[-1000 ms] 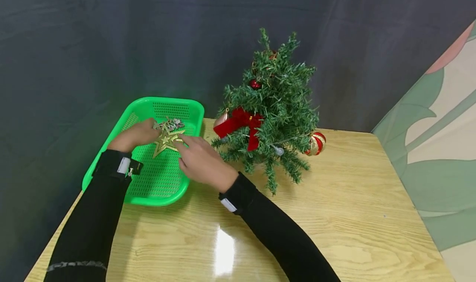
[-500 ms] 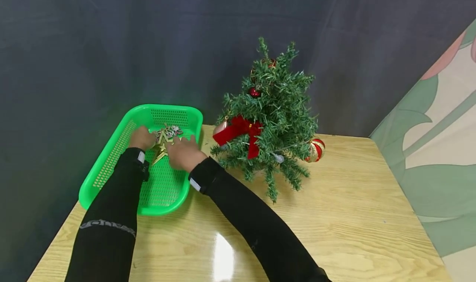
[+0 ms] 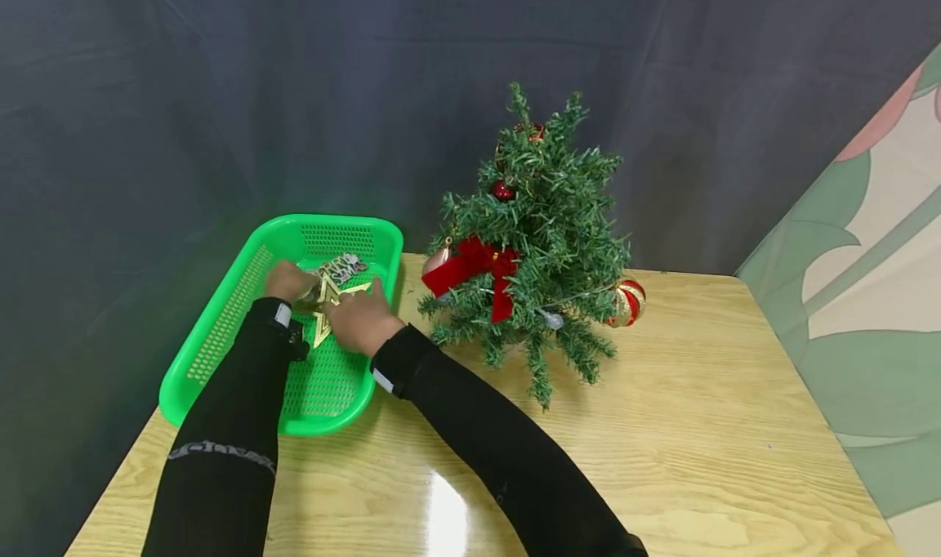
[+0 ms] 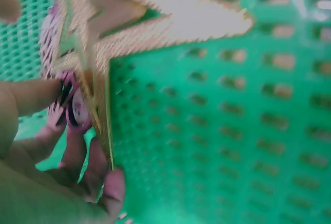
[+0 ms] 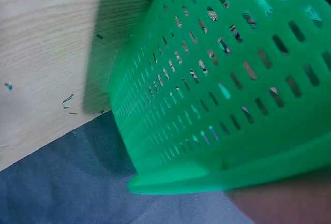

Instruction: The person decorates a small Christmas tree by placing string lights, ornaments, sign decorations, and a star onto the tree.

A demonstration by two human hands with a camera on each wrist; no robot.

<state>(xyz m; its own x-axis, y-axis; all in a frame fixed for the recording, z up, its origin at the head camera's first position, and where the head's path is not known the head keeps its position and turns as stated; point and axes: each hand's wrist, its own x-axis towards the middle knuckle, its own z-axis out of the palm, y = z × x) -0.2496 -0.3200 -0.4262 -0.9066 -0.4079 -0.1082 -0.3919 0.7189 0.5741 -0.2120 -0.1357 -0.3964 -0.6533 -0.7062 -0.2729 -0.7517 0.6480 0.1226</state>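
Both hands are inside a green plastic basket. My left hand grips the left side of a gold star ornament. Close up in the left wrist view, its fingers curl at the star's edge, beside a small pinkish piece with dark marks. My right hand pinches the star's right side, one finger pointing up; its fingertips are partly hidden. The star stands tilted between the hands. Just behind it lies a glittery lettering ornament.
Right of the basket stands a small artificial Christmas tree with a red bow, a striped bauble and other baubles. All stands on a light wooden table. A dark curtain hangs behind.
The right hand has moved left and down over the star, and the left hand slightly right. The star has tilted. The whole head view has shifted a little.
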